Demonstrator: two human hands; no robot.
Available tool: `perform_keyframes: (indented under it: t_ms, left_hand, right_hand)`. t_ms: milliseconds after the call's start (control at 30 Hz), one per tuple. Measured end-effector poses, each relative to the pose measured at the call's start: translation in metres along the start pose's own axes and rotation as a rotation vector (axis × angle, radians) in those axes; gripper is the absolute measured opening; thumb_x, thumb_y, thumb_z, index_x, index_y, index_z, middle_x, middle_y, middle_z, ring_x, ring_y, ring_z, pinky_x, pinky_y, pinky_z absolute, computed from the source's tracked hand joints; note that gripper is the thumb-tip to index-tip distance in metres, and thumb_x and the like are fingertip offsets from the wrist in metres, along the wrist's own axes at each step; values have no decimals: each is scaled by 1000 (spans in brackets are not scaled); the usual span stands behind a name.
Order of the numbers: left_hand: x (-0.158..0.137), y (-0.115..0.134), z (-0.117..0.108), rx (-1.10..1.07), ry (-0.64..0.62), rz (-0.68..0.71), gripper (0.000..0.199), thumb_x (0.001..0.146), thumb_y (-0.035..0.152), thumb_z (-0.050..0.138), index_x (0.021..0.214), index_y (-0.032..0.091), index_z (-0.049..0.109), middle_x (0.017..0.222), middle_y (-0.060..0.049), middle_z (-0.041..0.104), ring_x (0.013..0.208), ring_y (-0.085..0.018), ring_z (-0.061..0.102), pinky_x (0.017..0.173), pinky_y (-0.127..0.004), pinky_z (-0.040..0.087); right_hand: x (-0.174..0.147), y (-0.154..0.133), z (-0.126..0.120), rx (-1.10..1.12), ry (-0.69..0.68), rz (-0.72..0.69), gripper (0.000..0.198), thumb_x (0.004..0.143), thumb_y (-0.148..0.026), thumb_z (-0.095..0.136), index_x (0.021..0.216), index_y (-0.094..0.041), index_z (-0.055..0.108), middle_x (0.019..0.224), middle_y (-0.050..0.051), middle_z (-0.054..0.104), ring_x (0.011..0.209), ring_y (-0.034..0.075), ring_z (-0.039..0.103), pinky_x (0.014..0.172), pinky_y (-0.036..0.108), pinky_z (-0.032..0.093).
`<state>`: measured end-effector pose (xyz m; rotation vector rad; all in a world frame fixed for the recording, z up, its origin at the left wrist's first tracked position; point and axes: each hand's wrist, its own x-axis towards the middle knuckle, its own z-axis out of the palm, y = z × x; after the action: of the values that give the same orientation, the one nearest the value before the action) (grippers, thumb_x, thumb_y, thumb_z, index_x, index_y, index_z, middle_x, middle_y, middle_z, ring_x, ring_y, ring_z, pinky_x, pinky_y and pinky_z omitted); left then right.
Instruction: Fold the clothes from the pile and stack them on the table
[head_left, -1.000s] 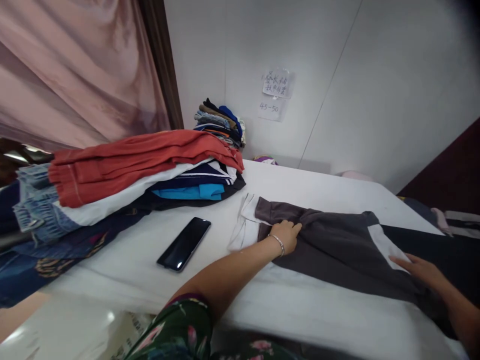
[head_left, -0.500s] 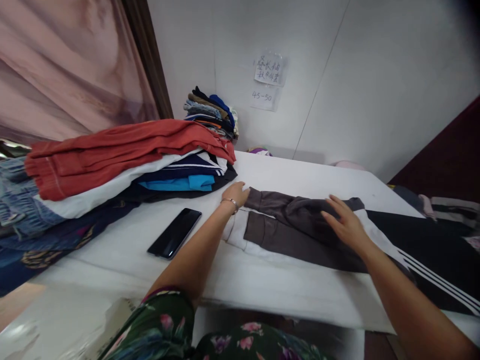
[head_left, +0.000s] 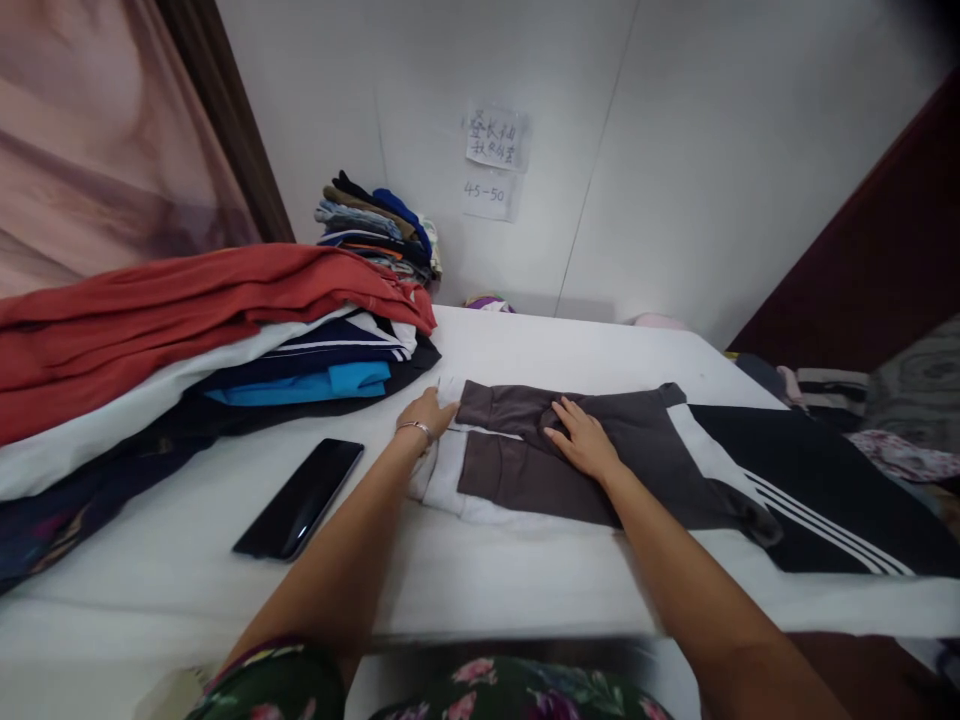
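Pale grey wall (head_left: 675, 180) at the back, two handwritten papers (head_left: 491, 165) stuck on it, a pink curtain (head_left: 82, 130) off to the left, and below them the white-covered table (head_left: 525, 590). Centre stage, lying on that table right in front of the wearer, is a dark grey-brown garment (head_left: 645, 430): plain, matt, softly creased, with two cuffed legs side by side and a narrow gap between them. Look at the line of it: the long axis runs left to right, roughly along the table's near edge, cuffs pointing left, the wider end to the right, where the near corner bunches up. Beneath it a white garment (head_left: 450, 470) peeps out past the cuffs, and beyond the wide end spreads a black garment (head_left: 817, 480) with three white stripes. Now the hands! The right hand (head_left: 589, 440) lies flat on the grey-brown cloth, fingers extended, its grip loose and holding nothing. Over at the cuffs, the left hand (head_left: 427, 410), bracelet at the wrist, is on the white cloth with fingers bent; whether its grip pinches any, I can't tell. Just left of that forearm sits a dark phone (head_left: 298, 500), and behind it a heap topped by a red garment (head_left: 225, 310).
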<state>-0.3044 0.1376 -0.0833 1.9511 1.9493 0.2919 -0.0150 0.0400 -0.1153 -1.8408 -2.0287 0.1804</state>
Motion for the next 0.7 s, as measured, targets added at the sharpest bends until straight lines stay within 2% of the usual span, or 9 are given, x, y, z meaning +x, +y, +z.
perform_keyframes:
  t_ms: [133, 233, 333, 433, 567, 700]
  left_hand:
    - [-13, 6, -14, -26, 184, 178, 50, 87, 44, 48, 125, 13, 56, 125, -14, 62, 115, -26, 58, 96, -34, 44]
    - [-31, 33, -13, -147, 162, 339, 40, 86, 41, 51, 117, 17, 62, 115, -8, 67, 104, -21, 62, 91, -29, 47]
    - [-43, 76, -1, -214, 36, 487, 36, 85, 42, 53, 111, 20, 65, 109, -4, 69, 97, -18, 64, 87, -26, 49]
    - [-41, 119, 18, -153, -34, 571, 41, 86, 46, 52, 114, 20, 65, 115, -6, 67, 103, -19, 63, 90, -27, 47]
    - [-21, 158, 48, 7, -134, 538, 53, 83, 51, 52, 122, 16, 60, 129, -12, 60, 118, -24, 56, 96, -31, 44]
    - [-5, 178, 72, 77, -180, 496, 56, 80, 50, 54, 118, 10, 61, 126, -19, 61, 118, -31, 56, 95, -37, 45]
  right_hand:
    - [-3, 7, 0, 289, 344, -48, 53, 90, -45, 45, 133, -15, 53, 138, 15, 52, 131, 23, 45, 111, 42, 33]
    - [-4, 16, -7, 464, 568, 47, 44, 89, -41, 45, 119, -16, 63, 122, 13, 64, 116, 23, 58, 104, 42, 42]
    - [-5, 26, -16, 523, 648, 117, 39, 86, -38, 46, 111, -16, 67, 110, 11, 70, 108, 23, 62, 101, 43, 45]
    - [-7, 35, -24, 553, 705, 146, 37, 85, -36, 46, 107, -16, 69, 103, 9, 72, 102, 23, 64, 99, 42, 45]
    - [-8, 46, -31, 584, 766, 191, 37, 84, -36, 47, 106, -16, 69, 100, 9, 73, 99, 23, 65, 98, 43, 46]
    - [-7, 54, -35, 657, 797, 269, 37, 82, -36, 48, 106, -16, 69, 97, 9, 73, 96, 23, 66, 97, 43, 46]
